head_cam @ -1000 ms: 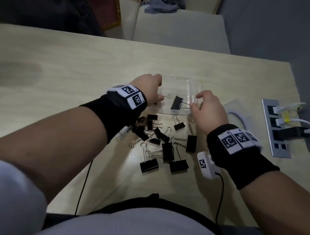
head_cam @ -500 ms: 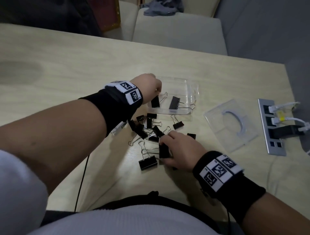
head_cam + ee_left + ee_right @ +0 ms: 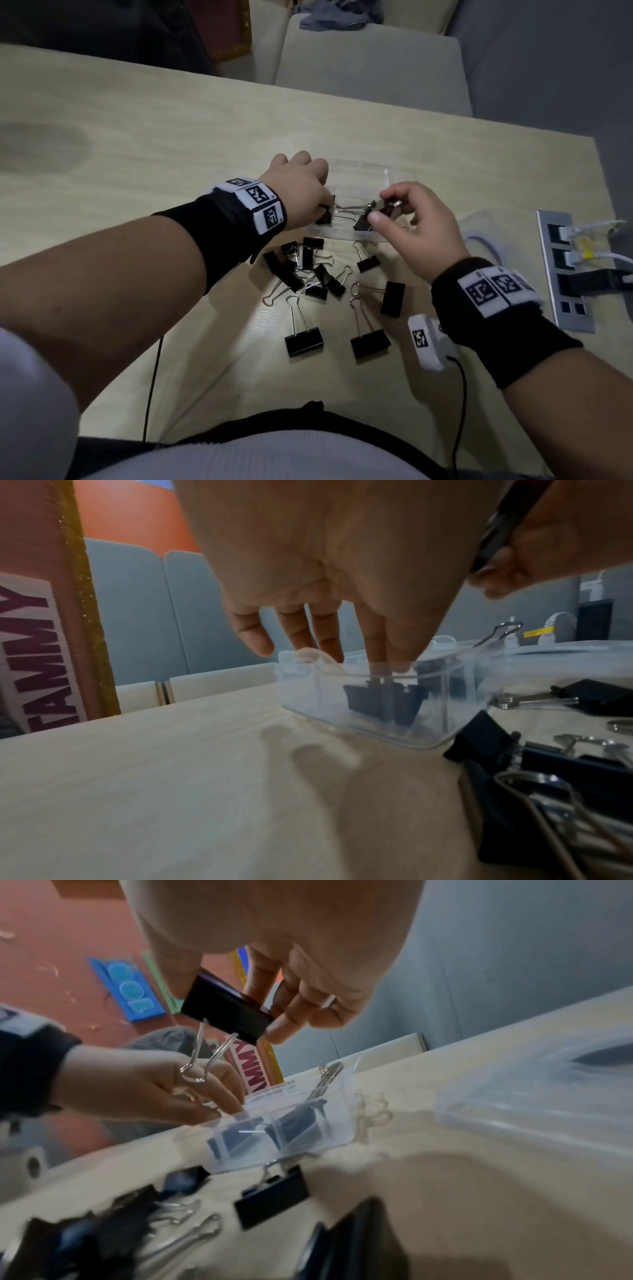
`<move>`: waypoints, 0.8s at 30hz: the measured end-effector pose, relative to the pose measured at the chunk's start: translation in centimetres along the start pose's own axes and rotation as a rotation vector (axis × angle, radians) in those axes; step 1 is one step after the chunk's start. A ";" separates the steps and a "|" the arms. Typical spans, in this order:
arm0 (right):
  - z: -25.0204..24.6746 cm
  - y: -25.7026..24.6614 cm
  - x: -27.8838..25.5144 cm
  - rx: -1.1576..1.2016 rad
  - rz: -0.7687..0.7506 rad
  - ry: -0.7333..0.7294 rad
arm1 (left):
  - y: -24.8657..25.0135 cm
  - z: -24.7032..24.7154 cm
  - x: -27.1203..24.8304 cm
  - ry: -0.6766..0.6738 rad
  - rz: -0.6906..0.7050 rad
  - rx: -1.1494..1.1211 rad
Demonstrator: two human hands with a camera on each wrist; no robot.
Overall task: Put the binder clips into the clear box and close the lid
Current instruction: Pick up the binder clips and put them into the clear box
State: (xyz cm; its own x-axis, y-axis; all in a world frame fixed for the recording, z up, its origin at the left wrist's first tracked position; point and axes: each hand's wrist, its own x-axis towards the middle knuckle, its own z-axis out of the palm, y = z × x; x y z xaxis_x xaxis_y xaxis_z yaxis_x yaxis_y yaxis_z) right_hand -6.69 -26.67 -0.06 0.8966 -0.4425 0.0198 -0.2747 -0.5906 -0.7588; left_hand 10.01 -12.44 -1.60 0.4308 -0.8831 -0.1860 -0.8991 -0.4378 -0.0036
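The clear box (image 3: 358, 168) stands open on the table, with two black binder clips (image 3: 362, 223) lying in it. My left hand (image 3: 301, 186) reaches into the box's left end; its straight fingers (image 3: 378, 645) touch the clip (image 3: 380, 702) below them, thumb held apart. My right hand (image 3: 380, 209) hovers over the box's near right side. It pinches a black binder clip (image 3: 224, 1008) between thumb and fingers, wire handles hanging down. Several loose clips (image 3: 310, 274) lie just in front of the box. The clear lid (image 3: 531, 1096) lies to the right of the box.
A metal socket panel (image 3: 561, 274) with plugged cables is set into the table at the right edge. Pale chairs (image 3: 370, 58) stand beyond the far edge. Bare tabletop (image 3: 137, 144) stretches to the left.
My right hand has lifted a clip from the pile and carried it up over the box. The clip my left hand held now lies in the box; that hand stays there.
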 end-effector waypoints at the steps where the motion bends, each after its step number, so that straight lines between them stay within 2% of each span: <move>1: 0.2 0.1 0.7 -0.072 0.003 -0.039 | 0.0 0.0 0.0 -0.013 0.001 0.005; 5: 1.0 0.9 3.1 -0.480 -0.003 -0.263 | -0.1 -0.1 0.2 -0.093 -0.022 -0.005; 7: 1.2 1.1 3.6 -0.550 -0.007 -0.284 | -0.2 -0.2 0.2 -0.103 -0.041 -0.024; 11: 1.6 1.1 3.5 -0.616 -0.003 -0.239 | -0.3 0.0 -0.3 -0.057 -0.074 -0.079; 15: 1.5 0.9 3.2 -0.535 0.006 -0.185 | 0.1 0.3 -0.8 -0.045 -0.099 -0.103; 18: 1.4 1.0 2.8 -0.317 -0.073 -0.150 | 0.4 0.0 -0.9 0.029 -0.124 -0.149; 20: 1.4 1.0 2.6 -0.171 -0.075 -0.089 | 0.7 -0.4 -0.7 0.053 -0.128 -0.186; 24: 1.4 1.2 3.1 -0.156 -0.084 -0.037 | 1.1 -0.9 -0.1 0.012 -0.107 -0.172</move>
State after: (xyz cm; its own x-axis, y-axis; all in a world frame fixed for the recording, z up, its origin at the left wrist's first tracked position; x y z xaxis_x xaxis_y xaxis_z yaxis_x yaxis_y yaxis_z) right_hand -3.81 -27.83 -1.83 0.9299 -0.3640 0.0528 -0.2464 -0.7232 -0.6452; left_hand 9.02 -12.98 -0.71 0.5247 -0.8317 -0.1819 -0.8221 -0.5504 0.1454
